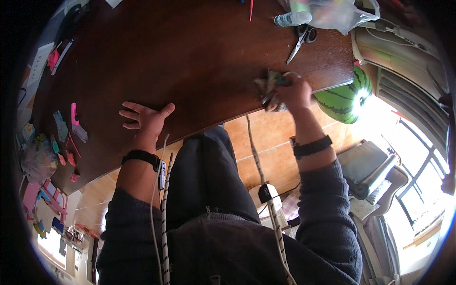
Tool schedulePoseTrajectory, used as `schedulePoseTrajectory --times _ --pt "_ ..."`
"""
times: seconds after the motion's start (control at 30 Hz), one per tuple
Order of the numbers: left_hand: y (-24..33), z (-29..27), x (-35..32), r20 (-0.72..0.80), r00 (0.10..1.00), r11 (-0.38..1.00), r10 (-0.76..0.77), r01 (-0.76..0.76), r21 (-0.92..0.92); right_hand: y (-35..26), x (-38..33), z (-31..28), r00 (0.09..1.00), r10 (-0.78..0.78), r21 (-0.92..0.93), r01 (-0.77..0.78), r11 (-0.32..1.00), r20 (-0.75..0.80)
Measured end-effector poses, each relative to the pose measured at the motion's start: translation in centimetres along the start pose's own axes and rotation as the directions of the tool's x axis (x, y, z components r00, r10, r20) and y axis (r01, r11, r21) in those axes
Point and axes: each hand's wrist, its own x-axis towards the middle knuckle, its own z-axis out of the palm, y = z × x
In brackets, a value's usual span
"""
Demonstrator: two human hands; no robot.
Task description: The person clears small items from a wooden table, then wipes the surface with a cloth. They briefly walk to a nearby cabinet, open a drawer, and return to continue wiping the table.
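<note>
My left hand (148,118) lies on the dark brown wooden table (190,57) near its front edge, fingers spread, with nothing in it. Toward the table's right end, my right hand (295,94) is closed on a crumpled cloth (271,91) with light and dark patches. The cloth rests against the tabletop close to the front edge, and part of it is hidden under the fingers. Beyond that hand lies a pair of scissors (300,43) with black handles, blades spread slightly and pointing toward me.
At the far right are a clear bottle (292,19) and a plastic bag (339,16). A striped watermelon (346,99) sits past the right edge. On the left lie a pink-handled cutter (74,114), pliers-like tools (58,151) and a filled plastic bag (39,160). Cables hang in front of me.
</note>
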Motion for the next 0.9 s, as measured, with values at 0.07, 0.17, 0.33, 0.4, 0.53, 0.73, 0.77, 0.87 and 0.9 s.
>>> schedulePoseTrajectory --times 0.07,0.17,0.33,0.4,0.53,0.73,0.77,0.87,0.9 --pt "0.0 0.0 0.1 -0.019 1.000 0.999 0.005 -0.004 0.035 -0.7 0.3 0.0 0.987 -0.151 -0.028 0.152 0.988 0.051" --pt "0.0 0.1 0.2 -0.031 0.999 0.998 0.019 -0.017 0.068 -1.5 1.0 -1.0 0.999 0.037 -0.276 -0.035 0.961 -0.001" --pt "0.1 0.1 0.1 -0.011 1.000 0.997 -0.003 0.004 0.075 -2.7 1.0 -1.2 0.979 -0.164 -0.171 0.183 0.968 0.119" --pt "0.2 0.0 0.1 -0.011 1.000 0.998 -0.019 0.020 0.062 -2.8 1.1 -1.0 0.985 -0.143 -0.206 0.159 0.965 0.091" --pt "0.1 0.0 0.1 -0.011 1.000 0.996 -0.022 0.023 0.082 -1.5 1.7 -1.3 0.999 0.022 -0.132 -0.017 0.991 0.033" --pt "-0.1 0.0 0.0 -0.013 1.000 1.000 0.024 -0.023 0.002 -2.7 1.5 -1.3 0.971 -0.175 -0.158 0.201 0.967 0.163" --pt "0.0 0.1 0.0 -0.018 1.000 1.000 0.021 -0.021 0.018 -2.8 1.5 -1.3 0.969 -0.185 -0.225 0.218 0.950 0.162" --pt "0.0 0.0 0.1 -0.013 1.000 0.999 0.001 0.000 0.038 -2.0 1.5 -1.7 0.996 0.056 -0.143 -0.046 0.989 0.067" --pt "0.0 0.0 0.1 -0.004 1.000 0.999 -0.003 0.004 0.043 -1.9 1.5 -1.7 0.992 -0.005 -0.134 0.022 0.991 0.128"
